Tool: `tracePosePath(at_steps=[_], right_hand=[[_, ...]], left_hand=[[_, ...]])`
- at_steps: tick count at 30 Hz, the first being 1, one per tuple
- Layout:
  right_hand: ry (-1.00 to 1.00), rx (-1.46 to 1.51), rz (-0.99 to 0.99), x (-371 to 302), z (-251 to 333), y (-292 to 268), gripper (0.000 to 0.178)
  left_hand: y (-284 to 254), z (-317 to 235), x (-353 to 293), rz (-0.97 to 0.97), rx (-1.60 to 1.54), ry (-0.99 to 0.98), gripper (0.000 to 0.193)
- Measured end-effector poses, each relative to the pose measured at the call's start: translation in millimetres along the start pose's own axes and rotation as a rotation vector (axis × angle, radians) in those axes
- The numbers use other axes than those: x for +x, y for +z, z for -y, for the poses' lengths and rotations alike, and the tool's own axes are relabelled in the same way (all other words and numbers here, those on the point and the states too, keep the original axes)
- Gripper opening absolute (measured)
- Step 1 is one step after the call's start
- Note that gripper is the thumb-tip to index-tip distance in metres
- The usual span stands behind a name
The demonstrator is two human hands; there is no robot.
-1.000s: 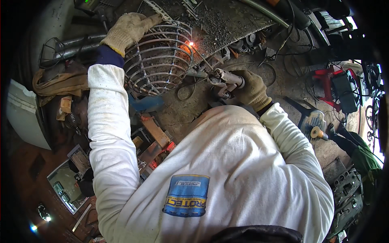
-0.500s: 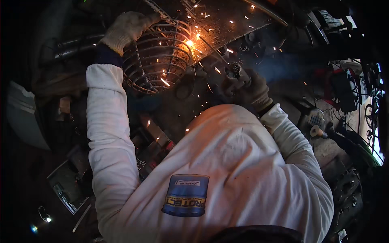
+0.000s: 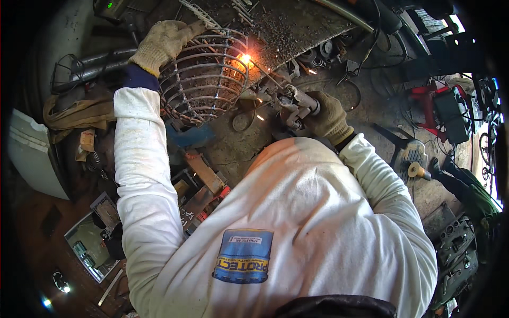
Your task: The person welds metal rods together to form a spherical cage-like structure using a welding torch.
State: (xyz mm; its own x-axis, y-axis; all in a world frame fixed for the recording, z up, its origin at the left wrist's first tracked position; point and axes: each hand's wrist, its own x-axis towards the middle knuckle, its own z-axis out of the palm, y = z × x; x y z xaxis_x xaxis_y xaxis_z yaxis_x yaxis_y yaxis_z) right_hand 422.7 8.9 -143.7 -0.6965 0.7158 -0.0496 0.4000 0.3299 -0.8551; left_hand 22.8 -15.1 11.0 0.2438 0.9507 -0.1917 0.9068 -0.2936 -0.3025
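Note:
My left hand (image 3: 163, 46), in a knitted work glove, is closed on the upper left edge of a round cage of metal rods (image 3: 204, 86). In my gloved right hand (image 3: 330, 115) is a welding electrode holder (image 3: 298, 102), with the fingers wrapped round its handle. A thin welding rod (image 3: 270, 77) runs from the holder toward the cage's right side. At the rod's far end an orange glow (image 3: 245, 59) burns against the cage, and a few sparks fall below it.
The cage lies at a worktable (image 3: 286, 40) strewn with dark grit. Metal pipes (image 3: 103, 63) and a brown cloth (image 3: 79, 112) lie left. At right are a red-and-black machine (image 3: 437, 114), a stool-like seat (image 3: 409, 153) and another person's legs (image 3: 461, 180).
The spark shower has thinned and the surroundings look brighter. The electrode holder has shifted slightly left and nearer to me. My left hand stays on the cage.

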Motion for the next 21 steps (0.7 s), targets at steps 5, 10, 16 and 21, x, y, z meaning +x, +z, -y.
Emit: tracePosePath(at_steps=[5, 10, 16, 21], right_hand=[[-0.184, 0.010, -0.034, 0, -31, 17, 0.037], [-0.481, -0.213, -0.108, 3, -24, 17, 0.037], [-0.172, 0.155, -0.135, -7, -17, 17, 0.037], [0.121, 0.326, -0.104, -10, -16, 11, 0.037]], left_hand=[[17, 11, -2, -0.038, -0.020, 0.057, 0.053], [21, 9, 4, -0.003, 0.090, 0.039, 0.051], [38, 14, 14, -0.002, 0.113, 0.035, 0.048], [44, 27, 3, -0.010, -0.224, 0.071, 0.050]])
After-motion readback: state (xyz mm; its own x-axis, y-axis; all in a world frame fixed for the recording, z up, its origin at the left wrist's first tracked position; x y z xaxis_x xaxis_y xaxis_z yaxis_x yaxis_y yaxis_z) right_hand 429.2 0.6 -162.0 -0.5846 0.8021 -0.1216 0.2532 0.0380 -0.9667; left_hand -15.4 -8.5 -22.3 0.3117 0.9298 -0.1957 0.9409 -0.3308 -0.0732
